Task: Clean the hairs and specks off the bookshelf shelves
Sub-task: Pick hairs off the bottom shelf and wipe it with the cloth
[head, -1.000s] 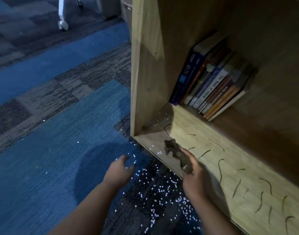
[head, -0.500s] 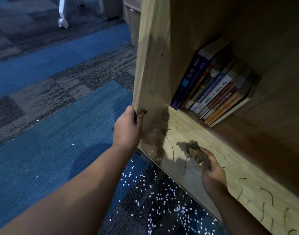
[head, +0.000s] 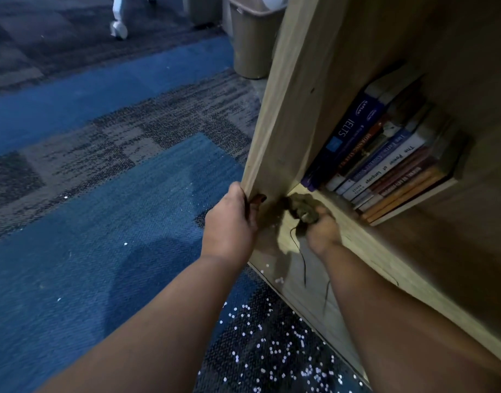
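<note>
Corner: I am pressing a crumpled rag (head: 303, 207) into the back left corner of the bottom shelf (head: 293, 282), right where the board is meeting the side panel (head: 272, 114).
Grip: my right hand (head: 323, 231) is curling round the rag and holding it bunched, with most of my fingers hidden beneath it.
Brace: my left hand (head: 229, 219) is clamping the front edge of the side panel, thumb outside and fingertips wrapping inside.
Debris: long dark hairs (head: 301, 259) are lying on the board just beside my right wrist. One seems to be trailing out from under the rag, though the dim light is making that hard to tell. A few white specks (head: 279, 280) are sitting near the front lip.
Pickup risk: with the rag balled up this tightly, only a small patch is touching the wood, so I am probably riding over hairs instead of catching them.
Spill risk: anything I am sweeping forward is heading over the lip onto the carpet (head: 101, 222), where many white beads are already lying just below. That would only be moving the mess.
Forearm risk: my right arm is hanging low over the board, so it is likely to be dragging loose strands about.
Spines: the books (head: 385, 160) are leaning near the rag, and a wide stroke is risking a knock to the lowest one.
</note>
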Tool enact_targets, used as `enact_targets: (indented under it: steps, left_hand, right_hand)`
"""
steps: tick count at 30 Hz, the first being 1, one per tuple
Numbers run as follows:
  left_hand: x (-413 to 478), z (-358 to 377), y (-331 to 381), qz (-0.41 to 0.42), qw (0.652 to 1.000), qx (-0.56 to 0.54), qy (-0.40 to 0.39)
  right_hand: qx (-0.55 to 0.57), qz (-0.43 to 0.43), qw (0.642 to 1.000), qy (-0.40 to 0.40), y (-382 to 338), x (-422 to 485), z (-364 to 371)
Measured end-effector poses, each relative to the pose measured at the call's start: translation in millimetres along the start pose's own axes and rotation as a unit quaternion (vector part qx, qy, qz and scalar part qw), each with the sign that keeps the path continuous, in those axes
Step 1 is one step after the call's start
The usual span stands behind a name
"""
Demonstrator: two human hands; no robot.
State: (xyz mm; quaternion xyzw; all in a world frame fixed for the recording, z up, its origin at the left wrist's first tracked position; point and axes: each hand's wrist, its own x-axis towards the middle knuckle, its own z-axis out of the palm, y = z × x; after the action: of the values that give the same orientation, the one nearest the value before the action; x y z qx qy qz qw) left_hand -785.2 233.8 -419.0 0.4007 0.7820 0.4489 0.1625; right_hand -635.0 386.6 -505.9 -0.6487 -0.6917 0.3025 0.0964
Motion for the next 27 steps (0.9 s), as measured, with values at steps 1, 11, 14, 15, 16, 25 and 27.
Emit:
enact_targets:
  steps: [1,11,14,15,16,25,27]
  left_hand:
    - [0.4,0.0,-0.4,0.001,1.000,0.002,0.000]
    - [1.6,-4.4,-1.2,0.009,1.000,0.008,-0.016]
    - [2.6,-5.5,-1.6,0.021,1.000,0.008,-0.018]
    - [2.5,-5.7,-1.5,0.023,1.000,0.005,-0.018]
    - [2.5,-6.0,-1.1,0.024,1.000,0.004,-0.016]
    - [2.9,-2.6,-4.3,0.030,0.999,0.019,-0.001]
    - [3.1,-2.0,-4.3,0.026,0.999,0.019,-0.002]
  right_hand:
    - [0.005,-0.006,0.999,-0.035,-2.7,-1.4,8.9]
    - [-0.025,-0.255,0.951,-0.171,23.9,-135.1,23.6]
    - [0.078,-0.265,0.933,-0.231,28.9,-168.1,9.2]
    - [0.112,-0.258,0.937,-0.207,33.8,-168.2,4.4]
    - [0.118,-0.253,0.943,-0.179,35.4,-166.6,-2.7]
    - [0.023,-0.172,0.983,0.054,10.2,-47.4,-40.1]
    - [0.028,-0.100,0.994,0.030,1.1,-22.5,-26.3]
